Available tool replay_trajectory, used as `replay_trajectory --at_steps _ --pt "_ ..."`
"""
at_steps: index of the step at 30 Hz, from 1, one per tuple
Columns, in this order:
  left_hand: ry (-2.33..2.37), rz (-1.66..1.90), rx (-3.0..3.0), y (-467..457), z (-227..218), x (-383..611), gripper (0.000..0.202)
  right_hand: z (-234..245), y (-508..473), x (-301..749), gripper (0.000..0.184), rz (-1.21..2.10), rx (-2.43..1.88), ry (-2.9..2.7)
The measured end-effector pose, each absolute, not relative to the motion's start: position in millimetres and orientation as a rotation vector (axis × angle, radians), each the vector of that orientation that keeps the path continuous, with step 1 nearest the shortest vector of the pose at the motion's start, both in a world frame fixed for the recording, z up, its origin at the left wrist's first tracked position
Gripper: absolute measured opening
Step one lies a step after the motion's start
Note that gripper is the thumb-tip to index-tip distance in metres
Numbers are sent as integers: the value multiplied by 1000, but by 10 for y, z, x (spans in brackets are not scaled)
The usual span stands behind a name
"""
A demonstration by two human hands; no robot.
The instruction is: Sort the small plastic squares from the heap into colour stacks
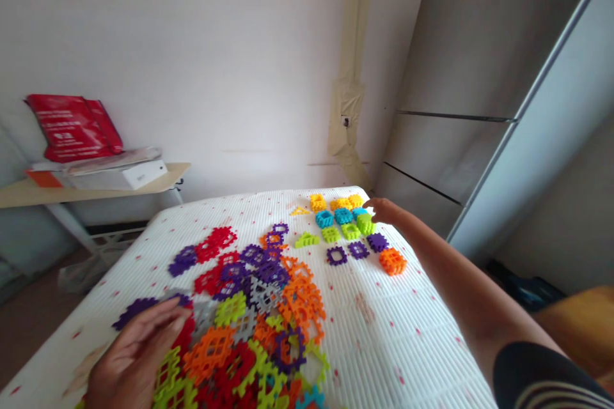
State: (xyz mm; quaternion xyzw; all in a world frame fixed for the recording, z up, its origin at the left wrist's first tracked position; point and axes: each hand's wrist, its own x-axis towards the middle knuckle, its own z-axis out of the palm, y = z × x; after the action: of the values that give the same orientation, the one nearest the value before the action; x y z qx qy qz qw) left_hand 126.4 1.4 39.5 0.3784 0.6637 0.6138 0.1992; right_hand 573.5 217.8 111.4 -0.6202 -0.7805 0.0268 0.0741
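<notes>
My left hand [137,348] is at the near left edge of a mixed pile of plastic interlocking tiles. Its fingers are loosely bent beside a purple tile [135,312] and a red one, with no tile visibly held. At the table's far right, my right hand [382,209] has its fingertips closed at a blue square tile [359,211]. That tile is partly hidden by the fingers. Just below them stands a lime-green stack [366,223]. Other sorted stacks lie close by: blue [343,216], yellow [317,202], purple [377,242] and orange [393,261].
Orange tiles [302,297], grey triangles [265,295] and red tiles [217,243] spread over the white dotted tablecloth [384,339]. A side table [177,172] at left bears a red bag [71,128] and boxes. A tall grey cabinet [432,147] stands at right.
</notes>
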Motion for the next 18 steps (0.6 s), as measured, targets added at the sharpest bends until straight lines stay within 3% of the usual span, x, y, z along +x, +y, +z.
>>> replay_trajectory --at_steps 4,9,18 --pt "1811 1620 1244 -36 442 1187 38 1162 1850 5496 46 26 -1561 -2367" --pt "1920 1276 1699 -1 439 1160 21 939 1114 5040 34 247 -1004 -2610" --pt "2070 447 2142 157 508 1420 26 294 504 4686 27 188 -768 -2632"
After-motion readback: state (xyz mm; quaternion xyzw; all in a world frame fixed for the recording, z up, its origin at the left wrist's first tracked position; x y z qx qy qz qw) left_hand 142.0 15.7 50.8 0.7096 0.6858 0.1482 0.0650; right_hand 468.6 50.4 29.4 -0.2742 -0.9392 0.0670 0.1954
